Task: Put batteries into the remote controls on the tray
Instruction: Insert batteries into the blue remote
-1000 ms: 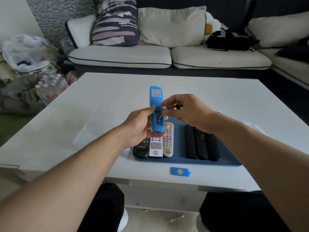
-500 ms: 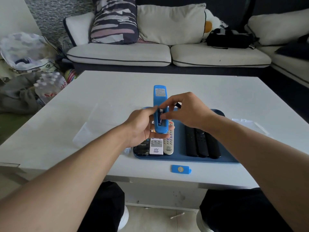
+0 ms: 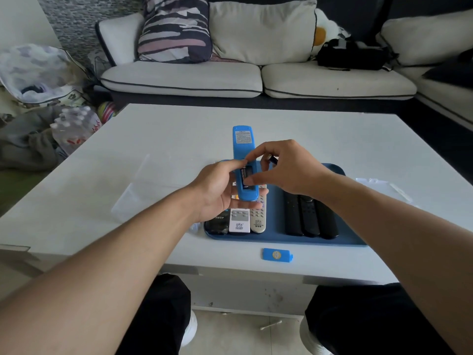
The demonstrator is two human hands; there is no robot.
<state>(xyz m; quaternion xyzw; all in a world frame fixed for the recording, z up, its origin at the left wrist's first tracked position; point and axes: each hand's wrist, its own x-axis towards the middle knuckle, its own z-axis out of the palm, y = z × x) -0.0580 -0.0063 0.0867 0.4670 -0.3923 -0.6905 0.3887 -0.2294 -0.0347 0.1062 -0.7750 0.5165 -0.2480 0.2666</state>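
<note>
My left hand (image 3: pixel 217 193) grips a blue remote (image 3: pixel 243 149) back side up above the blue tray (image 3: pixel 350 239), its battery compartment uncovered. A battery (image 3: pixel 247 175) lies in that compartment under the thumb and forefinger of my right hand (image 3: pixel 286 167). The same hand holds a second battery (image 3: pixel 271 158) between its other fingers. On the tray, three light and dark remotes (image 3: pixel 239 220) lie at the left and three black remotes (image 3: pixel 309 216) at the right. The blue battery cover (image 3: pixel 277 254) lies on the table in front of the tray.
The white low table (image 3: pixel 128 175) carries a clear plastic sheet (image 3: pixel 138 193) at the left and clear packaging (image 3: pixel 384 185) right of the tray. A sofa with cushions stands beyond the table; bags and bottles are piled on the floor at the left.
My right hand has brought the battery down from above into the remote's compartment and now presses on it. The remote stays in my left hand at nearly the same place.
</note>
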